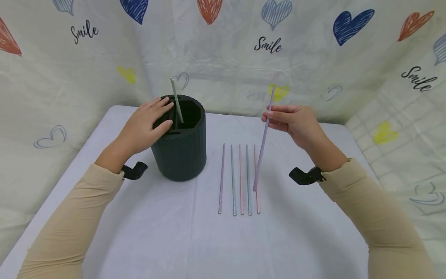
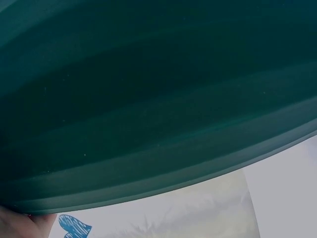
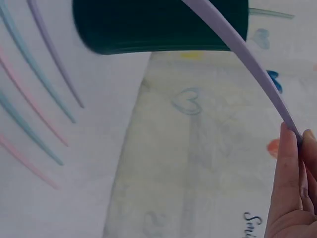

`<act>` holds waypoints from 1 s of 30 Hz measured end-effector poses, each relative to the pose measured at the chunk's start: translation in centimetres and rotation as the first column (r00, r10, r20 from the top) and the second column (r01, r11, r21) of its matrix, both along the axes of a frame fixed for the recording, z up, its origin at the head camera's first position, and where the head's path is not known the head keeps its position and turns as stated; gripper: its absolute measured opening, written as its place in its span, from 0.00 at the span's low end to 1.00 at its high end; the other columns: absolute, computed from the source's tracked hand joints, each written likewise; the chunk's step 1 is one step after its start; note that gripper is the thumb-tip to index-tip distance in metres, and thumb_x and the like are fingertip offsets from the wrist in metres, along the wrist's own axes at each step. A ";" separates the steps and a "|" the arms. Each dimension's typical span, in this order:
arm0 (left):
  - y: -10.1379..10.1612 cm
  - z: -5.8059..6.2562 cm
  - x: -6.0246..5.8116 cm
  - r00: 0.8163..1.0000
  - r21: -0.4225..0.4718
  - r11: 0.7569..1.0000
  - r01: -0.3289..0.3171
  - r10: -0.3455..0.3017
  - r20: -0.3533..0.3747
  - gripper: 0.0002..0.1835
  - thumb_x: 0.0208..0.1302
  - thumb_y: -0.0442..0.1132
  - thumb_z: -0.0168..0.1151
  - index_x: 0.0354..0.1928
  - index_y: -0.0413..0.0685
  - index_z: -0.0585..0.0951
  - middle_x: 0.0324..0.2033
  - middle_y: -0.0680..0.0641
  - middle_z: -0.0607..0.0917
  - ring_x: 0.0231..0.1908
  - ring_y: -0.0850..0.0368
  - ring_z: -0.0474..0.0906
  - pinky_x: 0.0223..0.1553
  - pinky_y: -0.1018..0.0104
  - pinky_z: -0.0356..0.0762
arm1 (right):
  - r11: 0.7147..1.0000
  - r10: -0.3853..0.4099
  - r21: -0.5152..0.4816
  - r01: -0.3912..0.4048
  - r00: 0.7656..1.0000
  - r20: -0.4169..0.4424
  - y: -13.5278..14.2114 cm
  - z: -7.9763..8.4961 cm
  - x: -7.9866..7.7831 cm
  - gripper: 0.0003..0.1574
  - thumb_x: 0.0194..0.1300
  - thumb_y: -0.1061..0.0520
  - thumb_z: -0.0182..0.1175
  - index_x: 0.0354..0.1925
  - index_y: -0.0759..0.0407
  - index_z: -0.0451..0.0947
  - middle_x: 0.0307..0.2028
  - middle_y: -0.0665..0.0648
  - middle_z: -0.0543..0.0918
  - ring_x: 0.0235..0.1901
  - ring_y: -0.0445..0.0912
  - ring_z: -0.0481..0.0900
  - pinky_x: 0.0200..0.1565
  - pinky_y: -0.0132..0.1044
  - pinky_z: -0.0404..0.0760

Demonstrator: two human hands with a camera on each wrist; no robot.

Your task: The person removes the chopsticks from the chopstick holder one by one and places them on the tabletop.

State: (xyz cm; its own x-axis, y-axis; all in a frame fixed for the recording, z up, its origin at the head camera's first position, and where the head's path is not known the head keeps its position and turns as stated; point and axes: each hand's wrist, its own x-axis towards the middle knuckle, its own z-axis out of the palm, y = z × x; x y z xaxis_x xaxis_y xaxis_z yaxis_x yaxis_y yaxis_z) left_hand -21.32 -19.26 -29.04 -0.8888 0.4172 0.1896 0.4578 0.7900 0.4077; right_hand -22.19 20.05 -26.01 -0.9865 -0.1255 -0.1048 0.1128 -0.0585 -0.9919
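A dark green round container (image 1: 179, 155) with dividers stands on the table's left side. My left hand (image 1: 148, 122) rests over its rim, fingers and thumb spread across the top. A pale green straw (image 1: 177, 100) leans upright in one compartment. At the right, my right hand (image 1: 292, 122) pinches a purple straw (image 1: 263, 145) near its upper end, above the table. In the right wrist view, thumb and fingertips (image 3: 287, 144) meet on that straw. Several straws lie side by side between container and right hand, among them a purple one (image 1: 221, 178) and a pink one (image 1: 241, 180).
A white cloth covers the table (image 1: 195, 240). Behind it and at the sides hangs a pale curtain (image 1: 230, 66) printed with hearts and the word Smile. Each wrist carries a black strap mount.
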 end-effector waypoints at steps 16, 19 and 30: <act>0.2 -0.5 0.1 1.000 0.002 1.000 0.002 -0.002 0.008 0.32 0.77 0.51 0.45 0.77 0.46 0.60 0.78 0.42 0.56 0.79 0.42 0.45 0.80 0.45 0.40 | 0.969 0.046 0.215 -0.125 0.940 0.338 4.2 -9.0 -0.9 0.20 0.68 0.59 0.63 0.56 0.66 0.77 0.34 0.47 0.90 0.38 0.40 0.90 0.46 0.31 0.87; 0.2 -0.5 0.1 1.000 0.003 1.000 -0.001 0.001 0.005 0.32 0.77 0.51 0.45 0.77 0.46 0.60 0.78 0.43 0.56 0.79 0.42 0.45 0.79 0.44 0.40 | 0.965 0.039 0.228 -0.125 0.936 0.350 4.8 -9.9 -1.2 0.20 0.68 0.59 0.63 0.55 0.66 0.77 0.34 0.48 0.91 0.38 0.40 0.90 0.45 0.30 0.87; 0.2 0.0 0.1 1.000 -0.002 1.000 -0.007 0.007 -0.005 0.32 0.76 0.50 0.45 0.77 0.46 0.60 0.78 0.42 0.56 0.79 0.42 0.45 0.79 0.45 0.41 | 0.974 0.000 0.202 -0.103 0.892 0.452 5.5 -12.9 -2.9 0.35 0.68 0.60 0.62 0.68 0.71 0.66 0.32 0.48 0.90 0.36 0.40 0.90 0.44 0.29 0.87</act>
